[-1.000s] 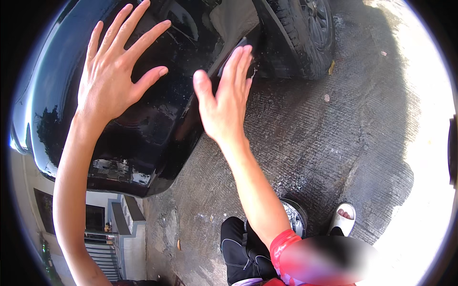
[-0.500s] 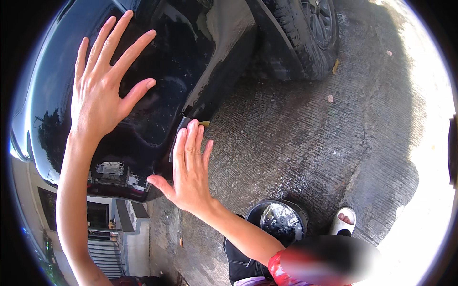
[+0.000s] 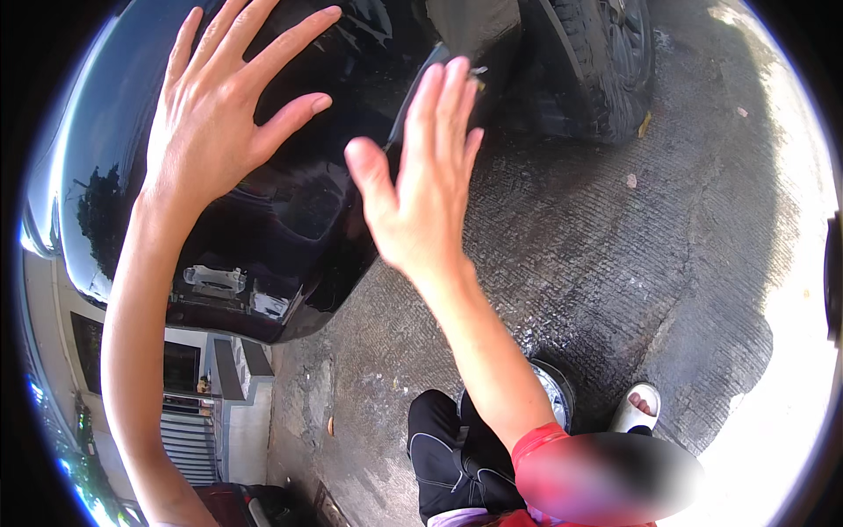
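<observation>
A glossy black car body panel (image 3: 263,246) fills the upper left, its surface mirroring a tree and a building. My left hand (image 3: 211,110) lies over this panel with fingers and thumb spread, nothing in it. Along the panel's lower edge, beside the wheel arch, is my right hand (image 3: 426,176), its fingers stretched flat and close together, thumb apart. Its palm side faces away, so firm contact cannot be judged. A small pale and yellowish bit (image 3: 478,77) shows beyond its fingertips; what it is stays unclear.
The car's wheel (image 3: 615,70) stands at the upper right. A dark bucket (image 3: 562,395) is partly covered by my right forearm, near a foot in a white sandal (image 3: 639,406). Grooved, wet concrete (image 3: 580,255) spreads below the car. A grey step (image 3: 241,369) is at lower left.
My right hand has moved up and right along the panel's lower edge towards the wheel. My left hand appears slightly higher and further right, still spread. The bucket is now more covered by my forearm.
</observation>
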Tool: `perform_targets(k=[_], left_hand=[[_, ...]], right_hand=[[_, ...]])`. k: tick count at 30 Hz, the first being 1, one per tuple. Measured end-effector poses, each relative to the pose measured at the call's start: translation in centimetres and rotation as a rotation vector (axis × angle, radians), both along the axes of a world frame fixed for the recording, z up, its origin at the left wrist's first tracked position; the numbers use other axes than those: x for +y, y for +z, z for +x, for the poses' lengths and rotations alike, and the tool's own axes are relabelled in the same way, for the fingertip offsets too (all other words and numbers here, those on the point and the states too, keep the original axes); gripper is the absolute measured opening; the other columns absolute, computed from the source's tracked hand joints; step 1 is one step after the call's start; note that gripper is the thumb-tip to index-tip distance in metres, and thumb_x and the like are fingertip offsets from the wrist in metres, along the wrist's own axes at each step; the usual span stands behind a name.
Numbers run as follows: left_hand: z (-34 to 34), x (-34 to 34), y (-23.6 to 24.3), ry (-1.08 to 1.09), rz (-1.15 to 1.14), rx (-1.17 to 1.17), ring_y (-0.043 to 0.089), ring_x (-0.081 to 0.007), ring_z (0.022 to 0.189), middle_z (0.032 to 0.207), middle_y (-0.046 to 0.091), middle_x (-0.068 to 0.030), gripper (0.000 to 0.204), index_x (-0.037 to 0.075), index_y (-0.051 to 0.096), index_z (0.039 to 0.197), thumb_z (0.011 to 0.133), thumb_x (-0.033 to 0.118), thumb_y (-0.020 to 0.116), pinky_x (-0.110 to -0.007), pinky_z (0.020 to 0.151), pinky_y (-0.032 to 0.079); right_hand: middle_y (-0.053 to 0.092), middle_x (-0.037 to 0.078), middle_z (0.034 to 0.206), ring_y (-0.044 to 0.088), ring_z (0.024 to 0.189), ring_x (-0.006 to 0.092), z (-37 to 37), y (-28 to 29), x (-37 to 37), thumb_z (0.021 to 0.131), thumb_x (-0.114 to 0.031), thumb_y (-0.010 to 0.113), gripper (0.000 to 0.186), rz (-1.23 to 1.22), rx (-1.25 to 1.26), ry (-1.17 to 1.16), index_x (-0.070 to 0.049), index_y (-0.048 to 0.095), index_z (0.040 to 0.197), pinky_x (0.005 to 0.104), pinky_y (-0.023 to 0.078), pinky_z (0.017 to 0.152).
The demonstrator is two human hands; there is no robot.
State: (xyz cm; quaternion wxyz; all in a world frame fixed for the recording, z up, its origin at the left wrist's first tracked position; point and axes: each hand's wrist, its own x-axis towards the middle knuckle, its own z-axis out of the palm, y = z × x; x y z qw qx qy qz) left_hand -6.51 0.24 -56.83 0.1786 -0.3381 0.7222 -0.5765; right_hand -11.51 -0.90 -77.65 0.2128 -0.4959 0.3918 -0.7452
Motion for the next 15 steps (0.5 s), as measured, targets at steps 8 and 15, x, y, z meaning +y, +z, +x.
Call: perform_targets(k=[8,15], left_hand=[[-1.1,0.5,-0.2,-0.139,0.046,0.123,0.031,-0.0369,0.152,0.164,0.034,-0.0173,0.061,0.023,0.059,0.144,0.090,0.048,0.070,-0.058,0.124,0.021],[1.7,-0.7,1.3,-0.332,-0.009,0.040,0.032,-0.0347,0.151,0.161,0.040,-0.0176,0.056,0.023,0.059,0.144,0.094,0.049,0.065,-0.055,0.125,0.021]], right_hand=[[0.005,0.030,0.168,0.000,0.155,0.0503,14.8,-5.6,16.0,0.095,-0.077,0.040,0.108,-0.131,0.327,0.109,0.004,0.012,0.162,0.0724,-0.003,0.117],[-0.002,0.029,0.168,-0.003,0.158,0.0407,-1.1,-0.6,-0.8,0.104,-0.065,0.030,0.095,0.017,-0.168,0.049,0.006,0.002,0.161,0.0515,0.002,0.125]])
